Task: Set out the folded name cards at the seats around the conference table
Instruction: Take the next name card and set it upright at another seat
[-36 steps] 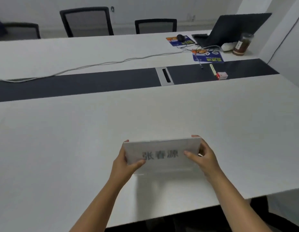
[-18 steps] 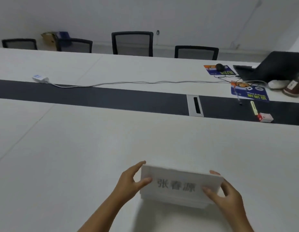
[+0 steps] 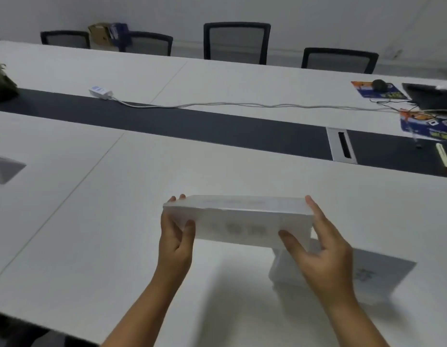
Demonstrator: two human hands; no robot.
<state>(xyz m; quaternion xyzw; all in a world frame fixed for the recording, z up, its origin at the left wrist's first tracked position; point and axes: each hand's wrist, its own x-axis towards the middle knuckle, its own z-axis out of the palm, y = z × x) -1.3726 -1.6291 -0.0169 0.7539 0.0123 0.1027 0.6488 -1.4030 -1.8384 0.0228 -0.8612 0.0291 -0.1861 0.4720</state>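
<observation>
A long white bench [image 3: 97, 221] with a dark strip [image 3: 217, 123] down its middle. On the strip, at right, sits a silver cable hatch [image 3: 342, 148]. A white power adapter [image 3: 100, 92] lies at the strip's far edge, its cable [image 3: 242, 105] trailing right. At far right: two printed pads [image 3: 377, 90], a dark mouse [image 3: 379, 84] on the farther one, and part of a laptop [image 3: 430, 95]. A folded card [image 3: 4, 169] stands at the left edge. Another card [image 3: 377, 274] lies on the near side at right. A dark object [image 3: 1, 82] at far left is unidentifiable.
</observation>
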